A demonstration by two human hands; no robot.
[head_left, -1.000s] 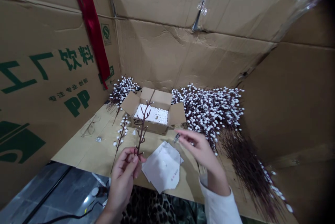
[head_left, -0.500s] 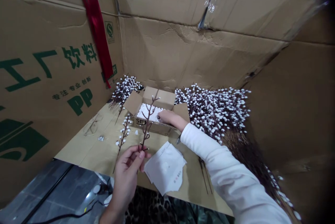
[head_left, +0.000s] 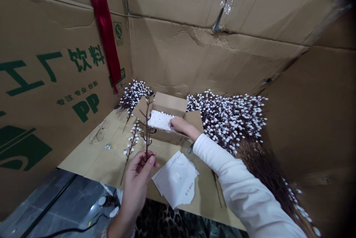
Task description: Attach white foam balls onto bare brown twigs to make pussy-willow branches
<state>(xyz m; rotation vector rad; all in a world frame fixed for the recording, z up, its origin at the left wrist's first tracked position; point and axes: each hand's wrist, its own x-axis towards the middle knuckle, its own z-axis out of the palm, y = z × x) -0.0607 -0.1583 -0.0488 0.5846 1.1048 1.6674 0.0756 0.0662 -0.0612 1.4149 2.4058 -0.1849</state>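
Observation:
Upright between the thumb and fingers of my left hand (head_left: 137,178) is a bare brown artificial branch (head_left: 147,128) with short side twigs. My right hand (head_left: 182,124) reaches over the front edge of a small open cardboard box (head_left: 168,136), its fingers curled together at the right end of the white foam beads (head_left: 159,119) inside. What those fingertips hold, if anything, is hidden. Left of the held branch, a twig with white berries (head_left: 131,145) lies on the table. White sheets of paper (head_left: 178,178) lie in front of the box.
Piles of white-berried branches stand at the back left (head_left: 135,91) and along the right (head_left: 230,115). Cardboard walls (head_left: 172,52) enclose the table (head_left: 91,156). A red ribbon (head_left: 104,26) hangs at the left. Glasses (head_left: 98,132) and a foil scrap (head_left: 107,146) lie on the left.
The branch in my left hand has swung to the left and stands more upright. My right hand stays at the beads, its fingers slightly shifted.

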